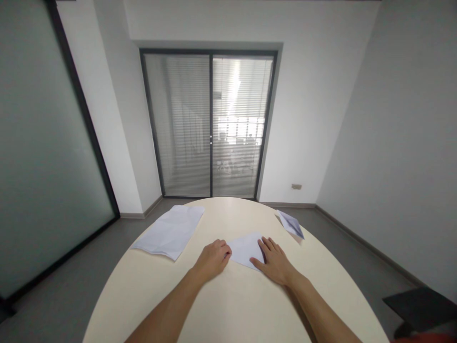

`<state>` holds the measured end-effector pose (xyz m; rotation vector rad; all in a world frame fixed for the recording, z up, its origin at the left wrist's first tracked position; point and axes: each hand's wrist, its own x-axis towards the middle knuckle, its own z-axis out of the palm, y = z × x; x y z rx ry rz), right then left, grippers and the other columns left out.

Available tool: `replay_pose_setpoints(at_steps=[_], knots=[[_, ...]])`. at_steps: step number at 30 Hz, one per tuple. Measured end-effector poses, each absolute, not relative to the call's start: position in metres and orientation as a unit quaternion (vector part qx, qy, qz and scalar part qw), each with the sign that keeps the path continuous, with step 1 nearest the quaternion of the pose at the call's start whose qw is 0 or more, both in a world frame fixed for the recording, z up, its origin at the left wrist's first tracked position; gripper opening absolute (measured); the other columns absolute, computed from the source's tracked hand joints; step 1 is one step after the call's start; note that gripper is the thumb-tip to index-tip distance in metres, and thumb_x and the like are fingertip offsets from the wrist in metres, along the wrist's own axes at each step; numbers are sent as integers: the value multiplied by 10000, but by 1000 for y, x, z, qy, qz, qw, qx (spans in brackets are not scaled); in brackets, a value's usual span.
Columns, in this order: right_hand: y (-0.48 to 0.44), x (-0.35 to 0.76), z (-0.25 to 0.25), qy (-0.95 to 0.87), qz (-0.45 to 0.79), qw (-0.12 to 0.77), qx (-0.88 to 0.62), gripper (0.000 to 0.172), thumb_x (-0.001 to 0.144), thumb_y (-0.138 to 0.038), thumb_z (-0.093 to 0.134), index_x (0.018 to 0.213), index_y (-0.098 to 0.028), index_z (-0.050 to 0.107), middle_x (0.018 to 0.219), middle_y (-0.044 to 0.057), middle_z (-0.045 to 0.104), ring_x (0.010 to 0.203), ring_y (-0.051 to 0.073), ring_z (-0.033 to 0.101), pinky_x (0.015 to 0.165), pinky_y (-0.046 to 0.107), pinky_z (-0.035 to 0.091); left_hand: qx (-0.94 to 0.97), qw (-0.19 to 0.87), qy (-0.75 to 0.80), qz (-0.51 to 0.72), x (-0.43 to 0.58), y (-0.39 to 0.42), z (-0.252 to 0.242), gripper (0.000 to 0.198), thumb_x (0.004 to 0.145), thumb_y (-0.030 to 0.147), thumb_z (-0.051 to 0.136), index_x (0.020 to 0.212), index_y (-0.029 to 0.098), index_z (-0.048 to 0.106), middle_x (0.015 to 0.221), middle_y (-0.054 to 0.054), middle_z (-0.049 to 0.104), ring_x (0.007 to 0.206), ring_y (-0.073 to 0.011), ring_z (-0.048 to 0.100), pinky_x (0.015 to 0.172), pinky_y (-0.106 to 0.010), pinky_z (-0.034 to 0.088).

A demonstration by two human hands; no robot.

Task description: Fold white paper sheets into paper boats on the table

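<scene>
A folded sheet of white paper (245, 248) lies on the pale round table (228, 309) between my two hands. My left hand (215, 257) is closed at the paper's narrow left end, its fingertips pinching the tip. Over the paper's right end rests my right hand (274, 261), fingers spread and lying flat on the sheet. Part of the paper is hidden under that hand.
A stack of white paper sheets (173, 231) lies at the table's left edge. Near the right edge sits a folded paper piece (291, 224), partly raised. A dark chair (421, 305) stands at the lower right. Glass doors (210, 124) are beyond the table.
</scene>
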<state>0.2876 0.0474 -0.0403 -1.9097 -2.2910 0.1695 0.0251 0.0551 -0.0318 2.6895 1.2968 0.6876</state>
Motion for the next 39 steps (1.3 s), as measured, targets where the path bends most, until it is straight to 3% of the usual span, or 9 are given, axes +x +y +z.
replay_pose_setpoints(at_steps=[9, 19, 25, 33, 39], knots=[[44, 279, -33, -775, 10, 128, -618, 645, 922, -570, 400, 1360, -108, 509, 1421, 187, 492, 1353, 313, 384, 1141, 453, 263, 844, 29, 488, 223, 27, 59, -37, 145, 900, 160, 493, 898, 209, 630, 948, -44, 640, 943, -200, 568, 821, -296, 446], [37, 274, -24, -777, -6, 155, -610, 472, 927, -492, 451, 1182, -135, 623, 1215, 162, 600, 1177, 278, 512, 1019, 364, 383, 820, 25, 527, 222, 27, 60, -34, 133, 905, 125, 482, 920, 213, 580, 996, -37, 621, 957, -188, 557, 808, -279, 429], [36, 274, -12, -782, 1, 152, -604, 445, 988, -396, 316, 1043, -201, 712, 1034, 122, 672, 1049, 245, 576, 922, 326, 411, 814, 1, 545, 202, 27, 63, -34, 132, 928, 145, 490, 889, 210, 597, 907, -25, 645, 897, -190, 567, 773, -278, 435], [50, 293, -25, -736, 54, 206, -643, 278, 872, -273, 486, 920, -239, 757, 948, 68, 728, 943, 218, 641, 806, 281, 435, 804, 10, 552, 221, 25, 63, -37, 143, 942, 223, 536, 893, 207, 670, 969, -32, 660, 977, -189, 562, 842, -279, 427], [65, 311, -42, -712, 71, 243, -655, 312, 812, -353, 608, 1053, -200, 735, 1003, 79, 733, 974, 238, 647, 873, 312, 465, 769, 52, 580, 264, 23, 66, -40, 114, 920, 210, 573, 887, 213, 682, 934, -20, 676, 989, -184, 559, 863, -273, 406]])
